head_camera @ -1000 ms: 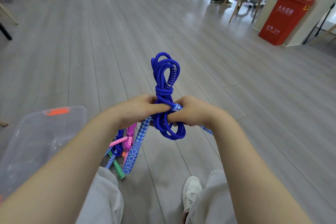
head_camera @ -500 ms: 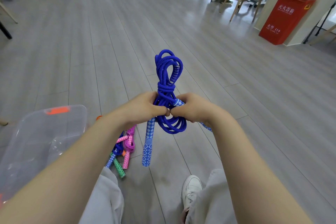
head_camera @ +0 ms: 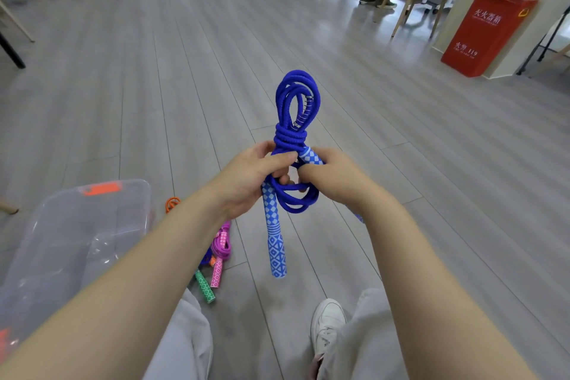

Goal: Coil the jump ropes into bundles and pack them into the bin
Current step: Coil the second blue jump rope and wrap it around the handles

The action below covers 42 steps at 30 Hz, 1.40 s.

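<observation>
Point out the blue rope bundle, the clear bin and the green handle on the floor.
blue rope bundle [head_camera: 290, 137], head view, on the wraps round its middle.
clear bin [head_camera: 92, 225], head view, on its see-through near wall.
green handle [head_camera: 204, 286], head view, on its patterned grip.

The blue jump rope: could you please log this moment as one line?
blue jump rope: coiled, wrapped | left hand: holds bundle | right hand: holds handle | bin: left, not packed yet
</observation>
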### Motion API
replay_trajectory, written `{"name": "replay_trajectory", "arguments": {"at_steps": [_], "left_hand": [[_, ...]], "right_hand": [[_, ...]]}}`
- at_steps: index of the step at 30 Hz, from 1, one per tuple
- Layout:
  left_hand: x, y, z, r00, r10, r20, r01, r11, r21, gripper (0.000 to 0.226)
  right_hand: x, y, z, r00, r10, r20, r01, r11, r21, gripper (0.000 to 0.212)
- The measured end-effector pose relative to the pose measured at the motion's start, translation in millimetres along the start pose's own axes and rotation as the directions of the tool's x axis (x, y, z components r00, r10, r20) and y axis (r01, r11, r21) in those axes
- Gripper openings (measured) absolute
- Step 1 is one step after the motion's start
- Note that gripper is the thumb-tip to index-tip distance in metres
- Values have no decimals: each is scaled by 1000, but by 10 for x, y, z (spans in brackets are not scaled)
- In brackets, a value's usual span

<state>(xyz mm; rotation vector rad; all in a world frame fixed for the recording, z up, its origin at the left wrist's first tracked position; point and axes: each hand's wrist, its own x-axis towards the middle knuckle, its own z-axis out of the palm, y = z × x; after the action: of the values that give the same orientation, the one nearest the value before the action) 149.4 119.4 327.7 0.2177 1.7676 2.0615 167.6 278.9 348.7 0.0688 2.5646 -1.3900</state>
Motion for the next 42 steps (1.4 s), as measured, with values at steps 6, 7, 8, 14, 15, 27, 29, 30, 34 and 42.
{"name": "replay_trajectory", "arguments": {"at_steps": [6,7,8,14,15,27,29,30,34,42], "left_hand": [[-40,29,-33,994,87,72,-91,994,55,21],[-35,29,-36,995,88,55,-93,992,84,22],[-23,24,-39,996,85,29,-88,989,120,24],[10,-4,-23,996,69,-60,-56,979,194,27],[14,-3,-26,996,76,-52,-64,978,199,25],[4,-28,-52,993,119,-26,-103,937,335,24],[11,-37,-73,991,126,-49,-104,942,318,23],[18,-36,-86,989,131,-68,-105,951,292,23],[61,-7,-130,984,97,-152,-74,985,153,15],[26,59,-133,999,-18,-51,12,993,-114,14]], "right_hand": [[-15,-2,-34,994,5,112,-16,995,97,9],[-16,-5,-41,993,-1,121,-12,994,106,7],[-11,-6,-40,993,-3,117,-9,995,99,4],[-2,-15,-25,1000,-7,6,7,999,-38,18],[-8,-21,-41,1000,-4,9,5,1000,-30,19],[2,28,-125,996,40,85,-29,992,-123,24],[-20,60,-186,988,95,122,-73,982,-173,38],[-43,70,-222,983,125,132,-100,978,-183,45],[-129,99,-351,979,137,151,-125,988,-85,54],[-193,100,-452,987,12,160,-31,992,119,10]]}}
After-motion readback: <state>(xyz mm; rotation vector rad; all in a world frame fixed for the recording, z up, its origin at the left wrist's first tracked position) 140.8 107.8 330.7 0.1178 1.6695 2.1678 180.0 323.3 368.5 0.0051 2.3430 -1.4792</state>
